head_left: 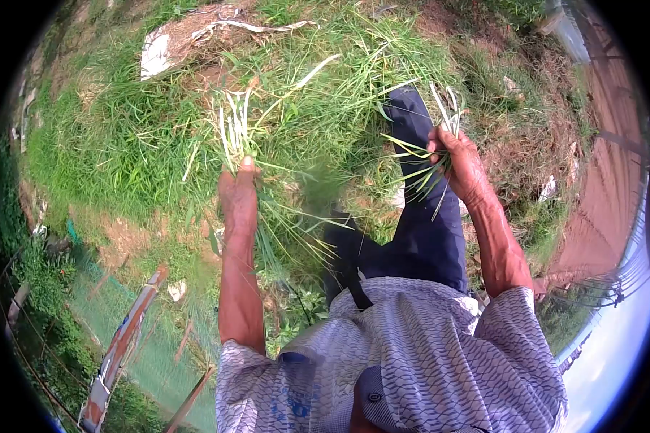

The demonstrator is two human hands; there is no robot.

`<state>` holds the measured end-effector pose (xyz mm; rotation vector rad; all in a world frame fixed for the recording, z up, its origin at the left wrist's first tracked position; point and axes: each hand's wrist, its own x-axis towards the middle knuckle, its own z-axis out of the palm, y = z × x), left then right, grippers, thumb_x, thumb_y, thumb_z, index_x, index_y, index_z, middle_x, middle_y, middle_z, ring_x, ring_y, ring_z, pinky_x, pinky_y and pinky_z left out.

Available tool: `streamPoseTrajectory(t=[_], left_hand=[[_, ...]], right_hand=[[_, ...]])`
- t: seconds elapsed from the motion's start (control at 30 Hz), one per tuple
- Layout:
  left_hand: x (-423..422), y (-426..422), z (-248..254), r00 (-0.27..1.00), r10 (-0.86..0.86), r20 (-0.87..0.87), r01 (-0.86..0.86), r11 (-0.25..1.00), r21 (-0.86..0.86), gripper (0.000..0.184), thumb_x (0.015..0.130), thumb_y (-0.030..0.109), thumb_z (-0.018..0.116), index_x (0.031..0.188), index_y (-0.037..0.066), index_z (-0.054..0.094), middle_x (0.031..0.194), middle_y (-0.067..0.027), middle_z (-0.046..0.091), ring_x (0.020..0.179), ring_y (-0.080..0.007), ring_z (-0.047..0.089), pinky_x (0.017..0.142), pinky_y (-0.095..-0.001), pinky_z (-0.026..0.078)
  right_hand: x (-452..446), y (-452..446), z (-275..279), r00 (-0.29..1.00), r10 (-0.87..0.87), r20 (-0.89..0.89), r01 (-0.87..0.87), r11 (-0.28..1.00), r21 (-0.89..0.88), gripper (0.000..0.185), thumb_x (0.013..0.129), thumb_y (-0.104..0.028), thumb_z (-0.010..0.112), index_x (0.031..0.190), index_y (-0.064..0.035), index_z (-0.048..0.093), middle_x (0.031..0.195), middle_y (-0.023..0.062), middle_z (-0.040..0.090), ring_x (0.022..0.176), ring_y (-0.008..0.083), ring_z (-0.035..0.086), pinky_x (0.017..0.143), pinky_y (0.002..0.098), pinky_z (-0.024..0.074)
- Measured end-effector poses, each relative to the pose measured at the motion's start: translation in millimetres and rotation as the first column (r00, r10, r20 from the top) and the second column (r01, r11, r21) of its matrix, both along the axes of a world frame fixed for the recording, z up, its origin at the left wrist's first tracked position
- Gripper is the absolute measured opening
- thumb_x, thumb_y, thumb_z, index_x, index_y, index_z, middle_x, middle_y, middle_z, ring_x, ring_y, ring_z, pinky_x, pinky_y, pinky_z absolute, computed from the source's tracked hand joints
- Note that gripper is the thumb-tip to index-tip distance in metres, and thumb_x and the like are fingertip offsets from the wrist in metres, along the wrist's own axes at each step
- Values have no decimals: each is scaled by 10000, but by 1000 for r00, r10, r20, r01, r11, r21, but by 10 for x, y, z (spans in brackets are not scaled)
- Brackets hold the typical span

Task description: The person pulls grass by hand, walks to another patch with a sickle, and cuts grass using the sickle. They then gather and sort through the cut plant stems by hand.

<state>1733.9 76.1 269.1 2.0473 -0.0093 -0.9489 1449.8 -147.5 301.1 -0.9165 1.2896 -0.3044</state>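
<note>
My left hand (237, 189) is closed around a bunch of white-stemmed greens (234, 128) that look like chives or young scallions. Their pale ends point away from me, and thin green leaves trail down past my wrist. In my right hand (458, 157), held above my knee, a smaller bunch of the same greens (451, 107) is pinched. Its white ends stick up beyond the fingers while its leaves fan out to the left and down. The two hands are well apart, and the roots are too small to make out.
Grass (137, 137) covers the ground around my legs (430, 238). More cut stalks (390, 61) lie beyond my knee. A pale torn sheet (155, 54) is at the far left. Green netting (152, 361) and a weathered pole (126, 339) stand at lower left. Brown soil (603, 187) stretches along the right.
</note>
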Motion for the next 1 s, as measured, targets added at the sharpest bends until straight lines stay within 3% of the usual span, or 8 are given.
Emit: streamPoseTrajectory(t=[0.1, 0.37, 0.5, 0.53, 0.63, 0.7, 0.9, 1.0], left_hand=[[497, -224, -6, 961, -72, 267, 95, 993, -74, 298, 939, 284, 545, 1032, 1, 547, 750, -18, 549, 608, -97, 461, 537, -280, 384], [1622, -1329, 71, 703, 308, 641, -114, 938, -327, 286, 913, 288, 596, 873, 6, 620, 742, -35, 587, 642, -108, 486, 590, -262, 369], [1375, -1830, -257, 797, -208, 567, 140, 977, 162, 275, 925, 289, 587, 907, 16, 608, 753, -8, 569, 643, -101, 455, 583, -269, 375], [1352, -1871, -547, 770, -302, 563, 260, 953, 156, 292, 919, 306, 595, 959, 17, 612, 737, 4, 557, 639, -99, 446, 579, -275, 375], [1043, -2110, -1098, 870, -257, 420, 247, 966, 80, 331, 904, 291, 612, 1053, -4, 593, 751, -14, 560, 645, -113, 449, 591, -287, 383], [958, -2176, -1376, 928, -241, 284, 242, 970, 34, 416, 880, 275, 638, 1165, -16, 556, 902, -89, 614, 797, -159, 535, 754, -319, 434], [854, -2479, -1628, 942, -280, 183, 228, 938, 260, 735, 783, 349, 726, 1336, -24, 416, 1189, -214, 554, 1124, -290, 509, 1009, -422, 349], [868, -2509, -1564, 946, -314, 87, 240, 852, 466, 932, 738, 412, 748, 1421, -16, 280, 1391, -267, 370, 1271, -327, 405, 1069, -441, 289]], right_hand=[[-572, -498, -197, 950, 20, -312, -87, 976, -200, 274, 948, -313, 521, 968, -59, 623, 900, 48, 666, 803, 144, 614, 749, 287, 452], [-785, -1418, -1043, 820, -23, -572, -129, 966, -224, 248, 890, -315, 575, 933, -75, 622, 749, 6, 647, 660, 90, 522, 604, 256, 387], [-491, -1746, -1916, 934, 182, -308, -245, 953, -177, 324, 865, -220, 588, 1081, 21, 594, 752, 46, 623, 650, 100, 537, 555, 293, 434], [-344, -1843, -2177, 788, 292, -541, -474, 850, -231, 298, 877, -233, 558, 1076, -14, 594, 751, 103, 621, 631, 169, 567, 570, 338, 464], [392, -2185, -2414, 397, 444, -803, -871, 458, -177, 208, 918, -223, 486, 1007, -55, 571, 738, 183, 587, 616, 271, 580, 575, 416, 485], [646, -2362, -2879, 451, 372, -811, -890, 254, -378, 165, 933, -106, 450, 1069, -81, 540, 811, 130, 605, 648, 210, 587, 541, 324, 518], [1118, -2743, -3391, 36, 397, -917, -994, 108, 7, 199, 843, -57, 553, 1038, -89, 571, 891, 137, 603, 750, 305, 621, 630, 436, 522], [937, -2565, -3173, 249, 443, -861, -967, 58, -249, 153, 848, -42, 553, 1000, -34, 555, 861, 127, 561, 688, 221, 574, 588, 336, 546]])
